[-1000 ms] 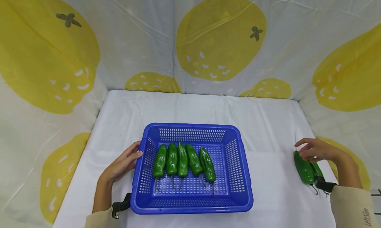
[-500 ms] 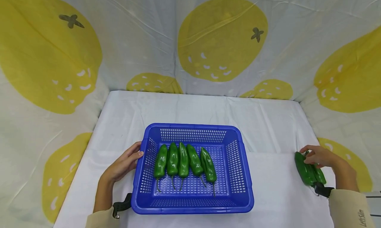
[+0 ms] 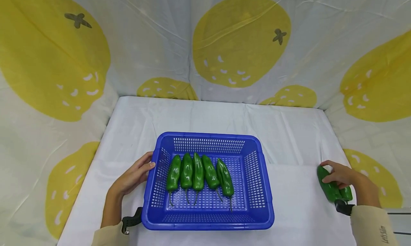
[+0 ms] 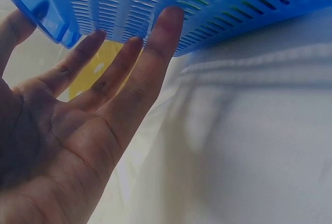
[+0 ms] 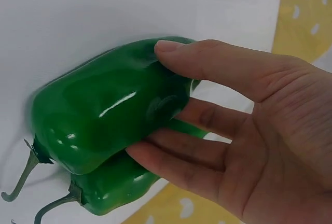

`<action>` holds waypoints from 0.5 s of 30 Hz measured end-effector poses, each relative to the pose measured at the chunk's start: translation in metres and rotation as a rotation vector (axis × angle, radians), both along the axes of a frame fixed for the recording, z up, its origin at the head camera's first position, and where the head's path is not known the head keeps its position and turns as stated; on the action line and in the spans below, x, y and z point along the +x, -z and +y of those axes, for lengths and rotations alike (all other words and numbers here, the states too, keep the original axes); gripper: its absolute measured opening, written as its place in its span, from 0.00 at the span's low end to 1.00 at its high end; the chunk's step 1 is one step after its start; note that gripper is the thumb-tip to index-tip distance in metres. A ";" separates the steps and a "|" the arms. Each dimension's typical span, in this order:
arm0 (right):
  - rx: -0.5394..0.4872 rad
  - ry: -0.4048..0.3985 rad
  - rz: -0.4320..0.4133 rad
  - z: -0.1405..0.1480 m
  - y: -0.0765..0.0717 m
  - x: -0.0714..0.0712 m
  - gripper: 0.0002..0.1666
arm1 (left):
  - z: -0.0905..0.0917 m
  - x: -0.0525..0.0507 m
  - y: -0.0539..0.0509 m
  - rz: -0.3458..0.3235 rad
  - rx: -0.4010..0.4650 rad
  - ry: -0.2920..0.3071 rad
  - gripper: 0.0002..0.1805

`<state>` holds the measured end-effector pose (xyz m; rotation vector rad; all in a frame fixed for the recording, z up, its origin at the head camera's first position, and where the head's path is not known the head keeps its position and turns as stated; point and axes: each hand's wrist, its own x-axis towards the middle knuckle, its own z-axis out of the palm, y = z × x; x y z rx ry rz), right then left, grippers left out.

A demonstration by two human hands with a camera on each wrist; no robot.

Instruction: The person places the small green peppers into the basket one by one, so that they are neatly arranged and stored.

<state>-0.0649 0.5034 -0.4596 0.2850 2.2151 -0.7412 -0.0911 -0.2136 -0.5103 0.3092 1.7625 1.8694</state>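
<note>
A blue plastic basket point(image 3: 205, 226) stands in the middle of the table, with several green chili peppers point(image 3: 198, 172) side by side in it, stems toward me. My left hand point(image 3: 133, 176) holds its left rim, thumb at the top edge; in the left wrist view, long extended fingers point(image 4: 137, 81) lie against the slotted wall. At the far right, my right hand point(image 3: 345, 176) grips a green chili pepper point(image 5: 104, 105) lying on the cloth, thumb over its tip end and fingers along its other side. A second chili pepper point(image 5: 116, 182) lies partly hidden beneath or beside it.
A white cloth point(image 3: 289, 139) covers the table. Hanging cloth with large yellow fruit prints point(image 3: 240, 39) walls off the back and both sides. Black straps point(image 3: 131, 221) show at both wrists.
My right hand has come down onto the two loose peppers and now grips the nearer-left one by its tip end. The left hand and the basket stay put.
</note>
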 end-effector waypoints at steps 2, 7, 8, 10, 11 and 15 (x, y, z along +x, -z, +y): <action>-0.002 0.000 -0.001 -0.001 0.001 0.001 0.38 | 0.000 0.000 0.000 -0.001 0.002 0.002 0.28; -0.014 -0.005 0.010 -0.003 0.001 0.001 0.38 | 0.001 -0.001 -0.001 0.000 0.005 0.004 0.28; -0.017 -0.008 0.011 -0.003 0.001 0.000 0.38 | 0.001 -0.001 -0.001 0.001 0.004 0.004 0.28; -0.016 -0.001 0.007 -0.003 0.001 0.000 0.39 | 0.001 0.000 -0.001 0.002 0.005 0.003 0.28; -0.017 0.001 0.004 -0.002 0.001 -0.001 0.39 | 0.001 0.000 -0.001 0.002 0.004 0.002 0.28; -0.020 0.009 -0.001 -0.001 0.001 -0.004 0.41 | 0.001 0.001 0.000 0.003 0.003 0.000 0.28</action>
